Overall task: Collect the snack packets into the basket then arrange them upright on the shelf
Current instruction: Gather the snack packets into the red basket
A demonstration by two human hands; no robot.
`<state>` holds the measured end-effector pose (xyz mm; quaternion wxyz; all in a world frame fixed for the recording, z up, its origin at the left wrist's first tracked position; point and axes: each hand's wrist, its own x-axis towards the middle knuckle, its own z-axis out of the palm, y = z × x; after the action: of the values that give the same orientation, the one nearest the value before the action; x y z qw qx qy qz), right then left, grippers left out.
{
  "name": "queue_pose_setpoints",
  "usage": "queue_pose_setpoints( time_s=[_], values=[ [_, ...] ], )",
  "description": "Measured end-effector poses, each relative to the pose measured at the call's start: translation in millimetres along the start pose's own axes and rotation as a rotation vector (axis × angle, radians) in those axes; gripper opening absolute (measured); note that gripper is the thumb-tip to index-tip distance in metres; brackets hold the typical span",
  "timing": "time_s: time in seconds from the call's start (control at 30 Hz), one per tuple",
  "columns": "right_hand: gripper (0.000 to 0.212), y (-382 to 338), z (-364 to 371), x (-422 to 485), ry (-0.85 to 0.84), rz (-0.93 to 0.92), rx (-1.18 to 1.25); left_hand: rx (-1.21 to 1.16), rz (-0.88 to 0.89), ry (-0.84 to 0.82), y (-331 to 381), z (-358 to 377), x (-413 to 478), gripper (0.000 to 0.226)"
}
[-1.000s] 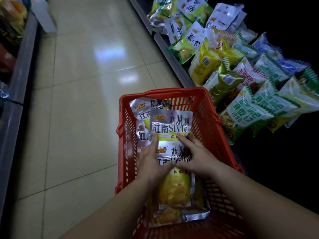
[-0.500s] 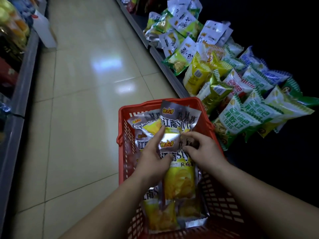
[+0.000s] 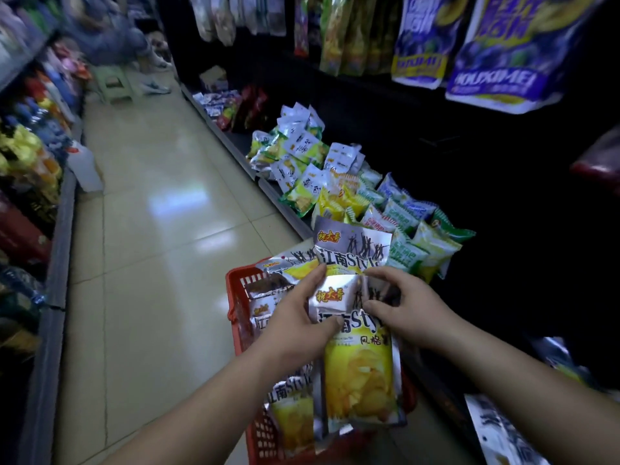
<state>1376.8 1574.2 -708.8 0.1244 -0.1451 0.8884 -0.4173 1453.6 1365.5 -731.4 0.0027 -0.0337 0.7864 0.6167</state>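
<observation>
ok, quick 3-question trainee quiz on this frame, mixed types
1. True or false: the red plastic basket sits on the shelf.
2. The silver-and-yellow chip packets are held by: A) left hand only B) right hand only C) both hands.
3. Fill in: the green-and-white snack packets lie on the low shelf to the basket's ____.

Key: 1 false; 2 C; 3 right.
</observation>
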Motion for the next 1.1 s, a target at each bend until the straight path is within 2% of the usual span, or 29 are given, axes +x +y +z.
queue_pose_setpoints(
  time_s=[0.2,0.33,0.47,0.7,0.83,0.9,0.97,1.03,1.1],
  values=[
    [0.053,20.2,-43.3,-84.5,0.082,0.052,-0.004,-0.007,0.012,-0.117,16.5,57.8,-30.3,0.085],
    [0.053,70.3,-77.3,-126.6,0.075,0.158,-0.082,0.032,0.044,-0.231,19.7,127.0,-23.1,0.085],
    [0.054,125.7,-125.3,-165.3,0.14,0.273,-0.115,0.039,0.1,-0.389,29.5,211.6,-8.5,0.085],
    [0.05,195.2,-206.7,-249.5,0.423,0.444,-0.085,0.023,0.243,-0.649,65.6,357.2,2.8,0.087],
    [0.062,227.0,-236.6,-289.6,0.705,0.494,-0.048,-0.008,0.244,-0.618,83.7,434.8,-8.6,0.087],
    [0.071,245.6,-241.8,-305.2,0.787,0.627,-0.224,-0.017,0.178,-0.616,80.0,469.8,-19.0,0.096],
    [0.077,257.3,-235.5,-318.7,0.752,0.796,-0.342,-0.015,-0.036,-0.712,67.3,497.2,-30.5,0.109],
    [0.077,265.1,-224.6,-328.7,0.665,0.865,-0.271,0.052,-0.257,-0.829,55.0,513.2,-43.0,0.107],
    [0.072,266.9,-216.9,-332.3,0.599,0.832,-0.093,0.132,-0.264,-0.868,40.5,520.7,-51.1,0.097]
  ],
)
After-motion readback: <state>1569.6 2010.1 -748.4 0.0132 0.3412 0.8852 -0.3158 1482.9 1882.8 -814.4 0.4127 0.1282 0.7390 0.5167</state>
